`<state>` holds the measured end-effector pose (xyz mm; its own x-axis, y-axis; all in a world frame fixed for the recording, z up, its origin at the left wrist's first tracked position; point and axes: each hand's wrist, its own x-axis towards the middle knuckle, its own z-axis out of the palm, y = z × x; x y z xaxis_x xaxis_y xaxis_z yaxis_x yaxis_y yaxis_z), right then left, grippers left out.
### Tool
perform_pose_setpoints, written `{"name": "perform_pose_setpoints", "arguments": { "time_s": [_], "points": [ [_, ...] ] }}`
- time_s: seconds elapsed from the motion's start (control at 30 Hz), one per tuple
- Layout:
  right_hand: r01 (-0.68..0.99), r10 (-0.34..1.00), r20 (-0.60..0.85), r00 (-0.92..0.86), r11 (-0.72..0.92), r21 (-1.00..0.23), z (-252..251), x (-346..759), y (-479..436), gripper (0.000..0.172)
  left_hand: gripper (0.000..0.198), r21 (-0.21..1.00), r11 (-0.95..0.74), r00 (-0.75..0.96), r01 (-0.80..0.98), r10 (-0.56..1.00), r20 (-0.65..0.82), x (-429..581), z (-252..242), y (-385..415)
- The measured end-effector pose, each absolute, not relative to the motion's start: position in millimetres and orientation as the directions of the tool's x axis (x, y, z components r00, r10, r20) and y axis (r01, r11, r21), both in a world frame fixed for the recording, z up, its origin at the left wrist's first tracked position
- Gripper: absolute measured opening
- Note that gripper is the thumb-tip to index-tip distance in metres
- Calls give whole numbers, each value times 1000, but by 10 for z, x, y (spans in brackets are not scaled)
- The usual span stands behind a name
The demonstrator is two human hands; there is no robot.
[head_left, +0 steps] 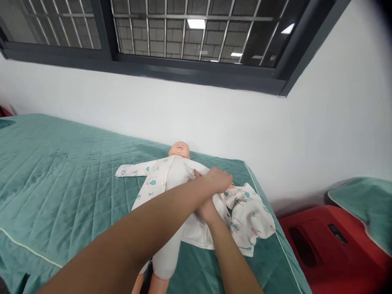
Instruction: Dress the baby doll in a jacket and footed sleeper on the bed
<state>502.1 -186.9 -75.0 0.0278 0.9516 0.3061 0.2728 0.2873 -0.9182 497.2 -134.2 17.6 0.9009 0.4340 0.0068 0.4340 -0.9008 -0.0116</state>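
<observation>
A baby doll (179,150) lies on its back, its head toward the wall. It wears a white body layer (167,253). A white printed baby shirt (156,179) lies open around it, one sleeve spread to the left. My left hand (219,179) reaches across from the left and is closed around the doll's arm, whose small hand (231,186) shows beside my fingers. Just below, my right hand (206,209) is against the shirt by the doll's side, thumb pointing up. It looks closed on the cloth, though my left forearm covers part of it.
Printed baby clothing (252,218) lies crumpled at the bed's right side. The bed has a green quilted cover (76,171). A red plastic stool (333,241) stands to the right, with green cloth (364,200) beyond it. A white wall (137,106) and barred window (183,36) are behind.
</observation>
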Motion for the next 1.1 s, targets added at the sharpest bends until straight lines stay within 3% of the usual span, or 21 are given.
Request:
{"name": "perform_pose_setpoints", "arguments": {
  "time_s": [0.17,0.3,0.43,0.6,0.67,0.8,0.9,1.1],
  "points": [
    [329,937,338,-83,346,-878,-529,5025,-1983,44,34,7,-917,917,399,399,-15,4871,276,-1135],
    [297,971,216,-104,238,-925,-347,5187,-2041,33,35,63,-912,914,406,407,-3,4751,283,-1013],
    [214,989,117,-85,133,-968,-322,5425,-2068,33,30,144,-883,892,447,452,5,4627,302,-981],
    [342,936,-34,350,-161,-926,-432,5775,-2002,29,32,139,-882,886,449,460,56,4527,309,-959],
    [417,865,-24,501,-266,-869,-452,5937,-1990,21,30,118,-895,894,430,441,78,4506,280,-950],
    [522,773,47,633,-381,-764,-431,6152,-2032,16,26,78,-914,907,399,406,112,4488,200,-949],
    [573,790,68,609,-379,-726,-440,6102,-2059,15,23,51,-926,921,375,378,92,4499,157,-940],
    [624,894,24,447,-293,-724,-540,5905,-2019,34,18,99,-922,920,375,383,79,4512,133,-883]
  ]
}}
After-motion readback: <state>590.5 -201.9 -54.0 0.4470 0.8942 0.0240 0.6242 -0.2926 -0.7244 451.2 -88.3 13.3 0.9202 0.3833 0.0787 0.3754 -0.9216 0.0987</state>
